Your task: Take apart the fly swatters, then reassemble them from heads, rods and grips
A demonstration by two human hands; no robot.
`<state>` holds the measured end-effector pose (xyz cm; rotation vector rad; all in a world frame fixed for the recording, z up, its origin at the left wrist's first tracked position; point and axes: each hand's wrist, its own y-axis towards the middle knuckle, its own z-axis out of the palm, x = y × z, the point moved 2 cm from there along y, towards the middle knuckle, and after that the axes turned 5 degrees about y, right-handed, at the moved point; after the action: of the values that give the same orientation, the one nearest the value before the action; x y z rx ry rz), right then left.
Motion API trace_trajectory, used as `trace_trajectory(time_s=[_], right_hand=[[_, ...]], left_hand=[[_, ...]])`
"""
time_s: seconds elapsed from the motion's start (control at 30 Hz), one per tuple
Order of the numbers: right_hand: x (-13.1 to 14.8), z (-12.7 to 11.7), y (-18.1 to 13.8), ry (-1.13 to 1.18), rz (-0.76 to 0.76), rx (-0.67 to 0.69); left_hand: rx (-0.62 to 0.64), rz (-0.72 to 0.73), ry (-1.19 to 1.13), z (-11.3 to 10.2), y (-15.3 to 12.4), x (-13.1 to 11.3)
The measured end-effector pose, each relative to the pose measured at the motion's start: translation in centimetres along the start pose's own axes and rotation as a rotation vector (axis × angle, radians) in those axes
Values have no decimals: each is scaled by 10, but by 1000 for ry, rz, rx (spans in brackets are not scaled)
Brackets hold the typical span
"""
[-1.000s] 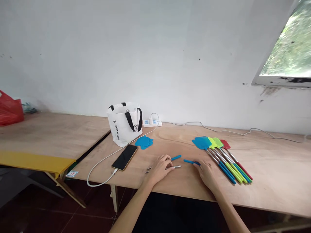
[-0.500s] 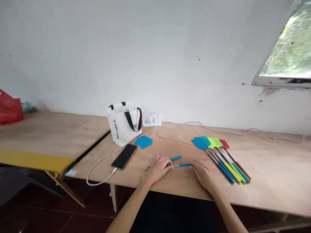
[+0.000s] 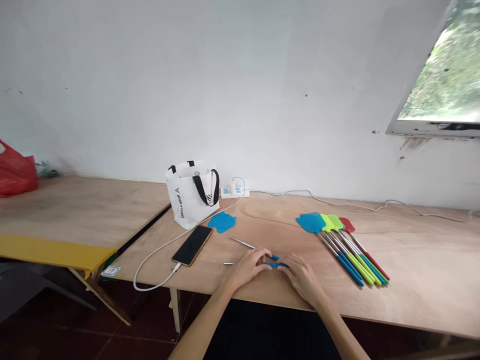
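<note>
My left hand (image 3: 248, 266) and my right hand (image 3: 300, 277) meet at the near middle of the plywood table (image 3: 412, 280), fingers curled on a thin metal rod with a blue handle (image 3: 276, 262). The rod's bare end (image 3: 227, 263) pokes out left of my left hand. A second metal rod (image 3: 242, 242) lies loose just beyond my left hand. Two blue flat swatter heads (image 3: 222, 221) lie farther back to the left.
Several finished fly swatters (image 3: 343, 243) in blue, green and red lie in a row to the right. A phone (image 3: 192, 244) on a white cable lies left, beside a white tote bag (image 3: 192, 192) and a power strip (image 3: 232, 190). A second table (image 3: 75, 210) with a red bag (image 3: 15, 167) stands left.
My right hand slid left with the blue handle until both hands met over the rod. One bare metal rod now lies loose beyond my left hand.
</note>
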<state>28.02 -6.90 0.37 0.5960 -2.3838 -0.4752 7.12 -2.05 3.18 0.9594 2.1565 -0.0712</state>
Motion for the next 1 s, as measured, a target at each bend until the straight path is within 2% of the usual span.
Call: trace_trajectory(time_s=[0.1,0.2,0.3,0.43,0.67,0.9,1.0], right_hand=[[3,0,0,-114,-6,-28],[7,1,1,-146,-25,-1],[5,3,2,-126,15,38],[-4,4,1,-142,68,-6],[-22,-2,-4,-259,200,-114],[-29,-8,-9,-230,115,27],[-34,-7,-11,-241,126,28]], left_hand=[[-38,76,69,-2,0,0],[-81,94,188,-15,-3,7],[-86,-28,269,-34,-9,25],[-34,-154,266,-50,-17,46],[-27,-16,213,-38,-8,46],[-106,-49,213,-36,-5,47],[-109,-69,195,-37,-6,49]])
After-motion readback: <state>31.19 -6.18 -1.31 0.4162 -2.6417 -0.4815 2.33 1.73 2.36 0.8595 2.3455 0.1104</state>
